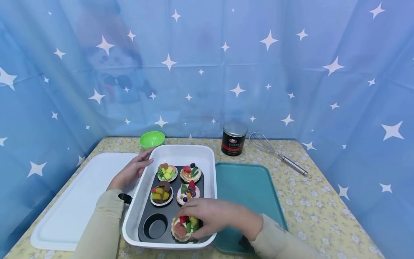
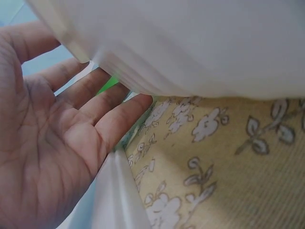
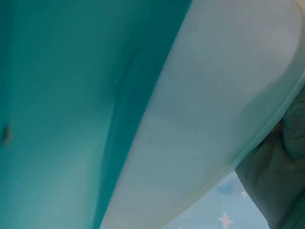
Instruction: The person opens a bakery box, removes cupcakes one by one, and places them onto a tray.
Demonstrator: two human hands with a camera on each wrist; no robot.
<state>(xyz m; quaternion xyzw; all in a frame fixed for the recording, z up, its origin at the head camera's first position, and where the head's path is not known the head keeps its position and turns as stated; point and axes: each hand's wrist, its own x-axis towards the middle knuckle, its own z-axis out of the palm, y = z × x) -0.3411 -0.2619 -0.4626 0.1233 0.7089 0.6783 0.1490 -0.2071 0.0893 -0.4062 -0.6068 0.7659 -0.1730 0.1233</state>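
Note:
A white baking dish (image 1: 176, 152) holds a dark muffin tin (image 1: 147, 221) with several fruit-topped tarts. My right hand (image 1: 207, 216) curls round the nearest tart (image 1: 183, 227) in the tin's front right cup. The front left cup (image 1: 155, 227) is empty. My left hand (image 1: 132, 171) rests with straight fingers against the dish's left rim; the left wrist view shows its open palm (image 2: 52, 143) beside the white dish wall (image 2: 190, 43). The right wrist view shows only the dish's outer wall (image 3: 205, 124) and the teal tray (image 3: 57, 105).
A white tray (image 1: 77, 201) lies left of the dish and a teal tray (image 1: 249, 187) right of it. At the back stand a green bowl (image 1: 152, 139), a dark espresso tin (image 1: 233, 138) and a wire whisk (image 1: 278, 153). Blue star-print cloth surrounds the floral tablecloth (image 1: 323, 205).

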